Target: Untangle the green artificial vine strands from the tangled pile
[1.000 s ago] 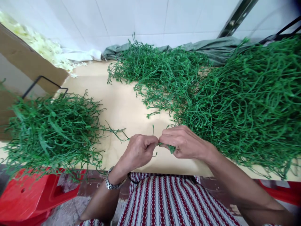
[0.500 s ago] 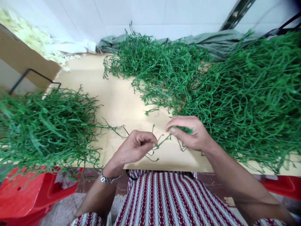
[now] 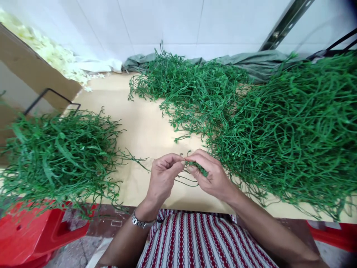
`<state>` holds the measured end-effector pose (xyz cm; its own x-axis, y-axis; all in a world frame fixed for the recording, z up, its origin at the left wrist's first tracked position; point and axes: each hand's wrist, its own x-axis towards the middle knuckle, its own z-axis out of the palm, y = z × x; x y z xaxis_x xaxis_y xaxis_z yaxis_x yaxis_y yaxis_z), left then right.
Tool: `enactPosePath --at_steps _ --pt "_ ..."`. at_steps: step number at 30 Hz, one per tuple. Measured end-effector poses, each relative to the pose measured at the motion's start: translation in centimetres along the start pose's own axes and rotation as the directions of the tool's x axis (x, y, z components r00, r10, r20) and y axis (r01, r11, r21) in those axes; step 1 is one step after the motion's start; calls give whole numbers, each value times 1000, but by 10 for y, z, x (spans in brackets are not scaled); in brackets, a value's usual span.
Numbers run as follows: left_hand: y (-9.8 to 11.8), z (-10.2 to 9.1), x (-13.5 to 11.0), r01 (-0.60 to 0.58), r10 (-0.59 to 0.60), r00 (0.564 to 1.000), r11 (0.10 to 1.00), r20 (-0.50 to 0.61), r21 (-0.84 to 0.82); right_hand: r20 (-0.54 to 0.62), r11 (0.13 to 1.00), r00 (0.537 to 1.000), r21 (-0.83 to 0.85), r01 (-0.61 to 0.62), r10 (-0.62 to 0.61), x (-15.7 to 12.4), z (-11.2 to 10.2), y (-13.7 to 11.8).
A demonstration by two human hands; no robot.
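Observation:
My left hand (image 3: 164, 175) pinches a thin green plastic stem (image 3: 186, 181) between thumb and forefinger, above the near part of the table. Right beside it, my right hand (image 3: 210, 173) is closed around a small bunch of green plastic pieces (image 3: 200, 168), with its fingertips meeting those of the left. Curved stem ends hang below the two hands. Exactly where the pieces join is hidden by my fingers. A loose branched stem (image 3: 135, 159) lies left of my left hand, reaching out from the left heap of green stems (image 3: 64, 156).
A large heap of green stems (image 3: 290, 137) covers the table's right side, running into another heap (image 3: 192, 82) at the back. A cardboard box (image 3: 36, 63) and pale petals (image 3: 52, 56) are at far left. Red stools (image 3: 30, 230) stand below the table (image 3: 139, 123).
My right hand has moved left and down, so its fingertips now meet my left hand's. The view has shifted slightly, and the stems between the hands are drawn together.

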<state>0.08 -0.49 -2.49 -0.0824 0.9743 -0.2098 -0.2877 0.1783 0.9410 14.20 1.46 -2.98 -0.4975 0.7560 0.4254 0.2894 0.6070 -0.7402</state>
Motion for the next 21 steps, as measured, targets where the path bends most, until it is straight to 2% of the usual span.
enactPosePath --at_steps 4,7,9,12,14,16,18,21 --pt "-3 1 0 0 1 1000 1000 -14 18 -37 994 999 -113 5 -9 -1 5 4" --pt "-2 -7 0 -68 39 993 962 113 265 71 971 997 -235 46 -30 -2 1 10" --pt "2 -13 -1 -194 81 968 840 237 506 179 939 983 -328 101 -43 -2 -4 12" --pt "10 -18 -1 -412 129 903 528 409 743 314 883 947 -421 209 -75 1 -13 10" --pt "14 -18 -1 -537 149 842 337 519 774 399 849 911 -442 289 -102 5 -19 7" --pt "17 -17 -1 -632 155 775 197 612 750 485 813 867 -456 362 -115 8 -24 2" --pt "17 -16 -2 -698 148 715 107 683 708 566 782 817 -461 420 -105 10 -27 -2" --pt "13 -16 -4 -747 105 664 48 741 663 655 754 752 -461 468 -66 11 -30 -6"
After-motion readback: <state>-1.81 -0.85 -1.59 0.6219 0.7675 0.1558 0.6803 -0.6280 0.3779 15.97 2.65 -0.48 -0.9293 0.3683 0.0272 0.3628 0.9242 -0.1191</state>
